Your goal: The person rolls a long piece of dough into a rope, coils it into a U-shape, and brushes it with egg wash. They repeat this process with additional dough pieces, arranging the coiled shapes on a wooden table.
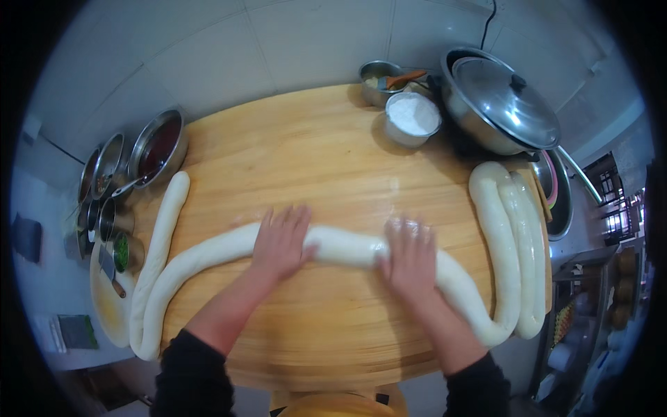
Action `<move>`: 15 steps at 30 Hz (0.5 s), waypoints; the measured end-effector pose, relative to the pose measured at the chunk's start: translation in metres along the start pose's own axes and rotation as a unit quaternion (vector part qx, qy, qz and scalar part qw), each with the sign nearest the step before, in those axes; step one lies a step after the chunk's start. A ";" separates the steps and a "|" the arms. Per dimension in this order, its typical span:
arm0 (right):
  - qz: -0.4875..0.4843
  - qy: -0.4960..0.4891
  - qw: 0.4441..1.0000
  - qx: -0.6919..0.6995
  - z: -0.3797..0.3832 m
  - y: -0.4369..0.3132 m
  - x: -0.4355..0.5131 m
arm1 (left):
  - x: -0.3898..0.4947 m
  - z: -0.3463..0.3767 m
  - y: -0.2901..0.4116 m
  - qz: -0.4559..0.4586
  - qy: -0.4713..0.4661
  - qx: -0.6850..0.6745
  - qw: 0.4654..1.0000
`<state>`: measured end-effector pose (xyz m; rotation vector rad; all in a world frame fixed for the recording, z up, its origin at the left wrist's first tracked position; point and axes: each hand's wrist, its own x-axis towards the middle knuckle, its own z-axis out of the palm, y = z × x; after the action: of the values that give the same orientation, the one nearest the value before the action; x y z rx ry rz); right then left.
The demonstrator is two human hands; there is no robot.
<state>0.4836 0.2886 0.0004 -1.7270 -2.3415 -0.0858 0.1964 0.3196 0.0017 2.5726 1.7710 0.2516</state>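
Note:
A long, thick rope of white dough (344, 247) lies across the wooden board, folded back on itself at both sides. My left hand (281, 242) rests flat on top of it left of the middle, fingers pointing away from me and blurred. On its right part lies my right hand (411, 255), palm down, with shiny, wet-looking fingers. Neither hand is closed around the dough. At the right, the folded dough lengths (503, 250) lie side by side and look glossy. The folded length at the left (161, 234) looks more matte.
A lidded steel pot (505, 104), a bowl of white powder (414, 115) and a pot with a brush (380, 86) stand at the back right. Left are a bowl of red liquid (159, 148), chopped greens (121, 253) and a knife (108, 266) on a round board (101, 302).

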 end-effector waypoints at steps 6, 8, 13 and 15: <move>-0.017 -0.243 0.968 0.062 -0.021 -0.112 0.006 | -0.068 0.025 -0.006 -0.101 0.081 0.012 0.992; -0.122 -0.061 0.988 0.067 0.036 -0.103 0.018 | -0.079 0.026 -0.022 -0.067 0.063 0.066 0.994; 0.037 0.117 0.992 0.030 0.059 -0.068 0.194 | 0.069 0.004 -0.123 -0.222 0.124 0.046 0.966; -0.021 0.155 0.988 0.006 0.064 -0.065 0.182 | 0.070 0.001 -0.136 -0.218 0.152 0.016 0.964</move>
<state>0.3622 0.4506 -0.0160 -1.5308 -2.1449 -0.3223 0.0949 0.4341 -0.0040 2.1706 2.3996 0.6349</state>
